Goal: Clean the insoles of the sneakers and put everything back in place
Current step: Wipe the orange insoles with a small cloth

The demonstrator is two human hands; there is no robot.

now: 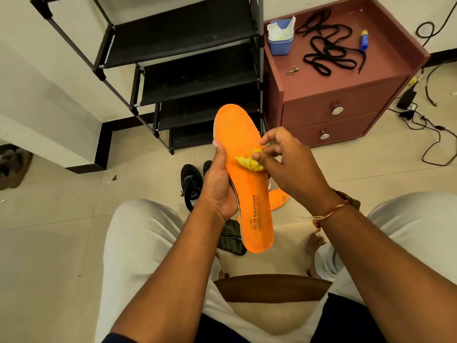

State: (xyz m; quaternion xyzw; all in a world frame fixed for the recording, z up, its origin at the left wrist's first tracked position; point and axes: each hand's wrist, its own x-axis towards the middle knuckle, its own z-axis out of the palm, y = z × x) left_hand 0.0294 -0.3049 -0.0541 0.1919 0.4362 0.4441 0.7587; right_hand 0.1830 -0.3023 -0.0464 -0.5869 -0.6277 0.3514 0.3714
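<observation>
My left hand (217, 184) grips an orange insole (243, 144) by its left edge, toe end pointing away from me, the printed heel end toward me. My right hand (289, 162) pinches a crumpled yellow wipe (249, 162) against the middle of that insole. A second orange insole (279, 198) lies on the floor, mostly hidden behind my right wrist. A black sneaker (190, 184) sits on the floor behind my left hand; the toe of another black sneaker (207, 167) peeks out beside it.
A black shoe rack (183, 60) stands ahead. To its right, a reddish cabinet (331, 105) carries a blue tub of wipes (280, 38), black laces (326, 45) and a small blue tube (363, 39). Cables (430, 134) run across the floor at right.
</observation>
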